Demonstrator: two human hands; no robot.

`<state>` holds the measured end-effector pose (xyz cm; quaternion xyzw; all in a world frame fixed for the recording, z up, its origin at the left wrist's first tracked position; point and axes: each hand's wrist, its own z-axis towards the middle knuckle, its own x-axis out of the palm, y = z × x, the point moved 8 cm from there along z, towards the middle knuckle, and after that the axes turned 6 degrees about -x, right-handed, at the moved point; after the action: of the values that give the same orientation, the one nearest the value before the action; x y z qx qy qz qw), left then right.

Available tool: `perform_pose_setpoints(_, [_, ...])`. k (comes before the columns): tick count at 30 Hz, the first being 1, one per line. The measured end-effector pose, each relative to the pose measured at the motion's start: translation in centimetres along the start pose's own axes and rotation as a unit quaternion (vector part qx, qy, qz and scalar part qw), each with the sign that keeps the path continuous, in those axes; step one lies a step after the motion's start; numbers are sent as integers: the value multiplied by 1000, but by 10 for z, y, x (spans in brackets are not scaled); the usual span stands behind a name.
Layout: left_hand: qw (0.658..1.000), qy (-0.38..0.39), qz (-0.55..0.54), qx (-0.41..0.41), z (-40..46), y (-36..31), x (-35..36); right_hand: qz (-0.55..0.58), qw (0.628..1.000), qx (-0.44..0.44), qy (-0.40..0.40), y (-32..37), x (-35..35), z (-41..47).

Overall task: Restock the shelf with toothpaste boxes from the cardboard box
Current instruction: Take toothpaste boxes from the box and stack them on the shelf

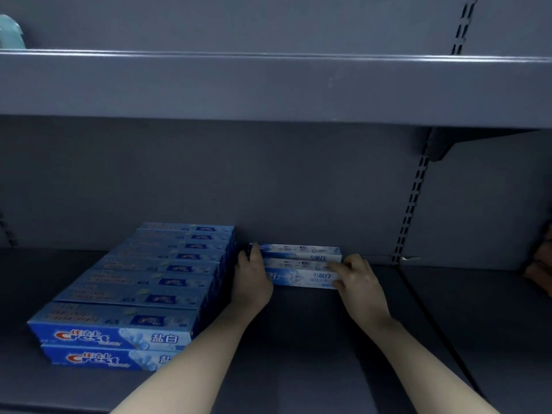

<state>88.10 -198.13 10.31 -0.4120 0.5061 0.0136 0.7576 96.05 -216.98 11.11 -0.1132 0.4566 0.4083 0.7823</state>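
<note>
Two white-and-blue toothpaste boxes lie at the back of the grey shelf, one behind the other, near the back wall. My left hand grips their left ends, fingers curled over the far box's corner. My right hand pinches the right end of the near box with fingers on top and thumb at the front. To the left stands a two-layer block of several blue Crest toothpaste boxes. The cardboard box is out of view.
An upper shelf overhangs the work area, with a teal object at its far left. A slotted upright divides the shelf from the bay on the right, where a brownish object shows at the edge.
</note>
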Motion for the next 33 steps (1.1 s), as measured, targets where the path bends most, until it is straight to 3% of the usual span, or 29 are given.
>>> perform_pose_setpoints(5, [989, 43, -127, -57, 15, 8, 4, 60, 996, 60, 21, -14, 11, 8])
perform_pose_setpoints(11, [969, 9, -230, -88, 21, 7, 1, 161, 973, 164, 31, -22, 17, 5])
perform_pose_setpoints(16, [971, -19, -227, -75, 19, 4, 2, 185, 966, 178, 24, -24, 11, 5])
perform_pose_setpoints(33, [977, 11, -208, -37, 16, 1, 26, 191, 952, 238, 6, -49, 10, 1])
